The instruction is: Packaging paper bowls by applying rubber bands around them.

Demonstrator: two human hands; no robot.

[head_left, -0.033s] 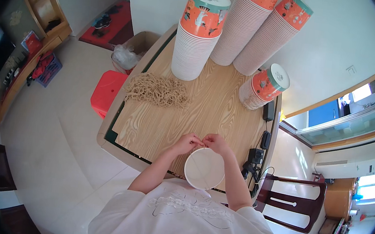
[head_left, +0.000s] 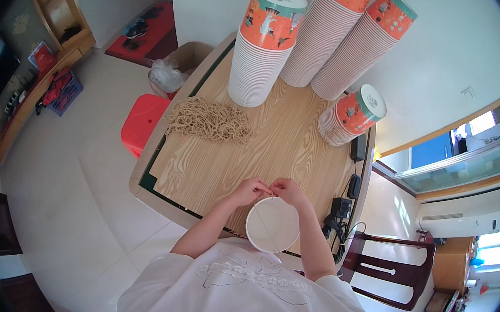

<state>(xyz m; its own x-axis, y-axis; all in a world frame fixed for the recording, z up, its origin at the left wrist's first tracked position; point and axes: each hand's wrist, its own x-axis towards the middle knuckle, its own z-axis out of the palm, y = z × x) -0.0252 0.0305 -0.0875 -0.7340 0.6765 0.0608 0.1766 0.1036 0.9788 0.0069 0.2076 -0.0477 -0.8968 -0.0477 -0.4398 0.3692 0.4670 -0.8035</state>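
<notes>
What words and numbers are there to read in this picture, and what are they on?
None can be read.
Tall front cup stack: the grey mark on top is too small and blurred.
Short cup stack: its grey top mark is too blurred.
Air conditioner: tiny marks, too small.
Open white cup: no writing shows inside.

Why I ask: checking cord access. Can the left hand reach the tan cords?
Likely yes: the left hand is busy at the white bucket, but nothing visible blocks the tan cords.
</notes>
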